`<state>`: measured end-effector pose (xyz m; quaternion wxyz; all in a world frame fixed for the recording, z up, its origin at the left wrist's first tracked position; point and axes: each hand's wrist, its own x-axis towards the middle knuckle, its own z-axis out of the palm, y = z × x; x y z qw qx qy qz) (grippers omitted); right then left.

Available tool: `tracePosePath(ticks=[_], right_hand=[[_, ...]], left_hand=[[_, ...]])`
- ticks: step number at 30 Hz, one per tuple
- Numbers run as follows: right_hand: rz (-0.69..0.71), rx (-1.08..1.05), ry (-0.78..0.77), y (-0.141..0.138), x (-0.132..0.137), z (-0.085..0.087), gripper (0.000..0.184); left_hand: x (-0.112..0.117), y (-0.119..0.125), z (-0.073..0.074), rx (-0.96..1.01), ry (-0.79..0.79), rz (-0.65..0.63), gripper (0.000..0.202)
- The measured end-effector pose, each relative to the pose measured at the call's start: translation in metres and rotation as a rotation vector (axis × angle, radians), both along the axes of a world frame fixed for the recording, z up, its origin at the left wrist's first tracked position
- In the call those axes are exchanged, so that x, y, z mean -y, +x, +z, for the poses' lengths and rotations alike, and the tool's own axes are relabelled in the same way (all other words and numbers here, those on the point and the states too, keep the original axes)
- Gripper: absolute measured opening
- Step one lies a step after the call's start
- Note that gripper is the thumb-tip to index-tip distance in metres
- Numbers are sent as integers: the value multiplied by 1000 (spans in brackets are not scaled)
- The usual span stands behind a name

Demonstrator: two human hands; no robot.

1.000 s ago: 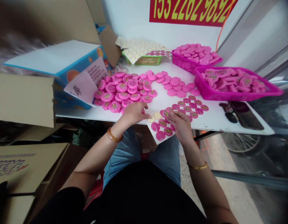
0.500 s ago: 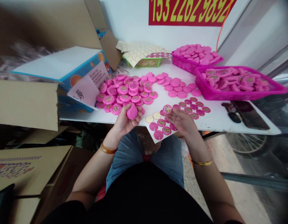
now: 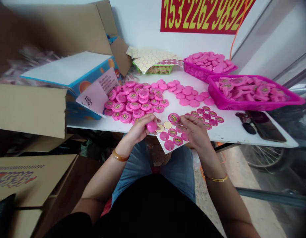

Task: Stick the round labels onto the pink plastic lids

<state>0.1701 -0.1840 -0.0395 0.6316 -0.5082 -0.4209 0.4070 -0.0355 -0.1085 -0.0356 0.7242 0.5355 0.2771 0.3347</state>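
- Your left hand [image 3: 136, 130] was curled closed around a pink round case [image 3: 151, 126], gripping it between the fingers and thumb, with the case showing at the fingertips and tilted toward your right hand.
- Your right hand [image 3: 196, 132] was curved with its fingers bent, and its fingertips were just beside a printed pink disc [image 3: 173, 118]; you cannot tell from this view whether they were pinching it.
- The pink round case lay between your hands, nearer the left, and directly above the top edge of a sticker sheet [image 3: 159, 136], which sat across your lap and the edge of the surface [image 3: 229, 132].
- That sticker sheet carried printed pink discs and two cream circles [image 3: 164, 126], the circles just beside the pink round case.
- To the left of your left hand lay a heap of printed pink cases [image 3: 133, 100] on the surface.
- Beyond your hands ran a curved band of plain pink cases [image 3: 187, 94], and beside your right hand lay a cluster of small pink discs [image 3: 206, 115], some printed.
- Farther back stood two magenta plastic baskets [image 3: 252, 105] filled with pink cases, and a green basket [image 3: 155, 70] under cream sticker sheets [image 3: 148, 56].
- A smartphone [image 3: 267, 130] lay at the surface's right edge, and a blue printed carton [image 3: 93, 76] stood at its left.
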Motion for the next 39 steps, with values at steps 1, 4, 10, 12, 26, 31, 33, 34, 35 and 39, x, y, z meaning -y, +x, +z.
tracePosePath(ticks=[1,4,10,12,26,31,33,34,35,39], right_hand=[[13,167,31,0,1,4,18],[53,753,156,-1,3,18,10],[56,1165,295,-7,4,26,13],[36,1137,311,-9,5,23,13],[-96,36,88,-25,2,-1,22],[-120,31,107,-29,-1,-4,15],[-190,37,126,-25,-1,-4,13],[-233,17,141,-23,-1,-3,13],[-264,-25,153,-20,0,-2,13],[-179,-305,87,-15,4,0,21]], left_hand=[[0,2,3,-86,177,60,24],[3,9,14,-310,797,127,22],[17,20,21,-514,1282,103,19],[17,22,16,-486,1258,132,18],[17,33,-16,241,33,260,23],[20,37,-18,196,132,285,24],[18,37,-15,247,14,263,34],[16,36,-13,285,-89,249,40],[13,34,-11,321,-210,229,46],[2,25,-5,355,-602,53,66]])
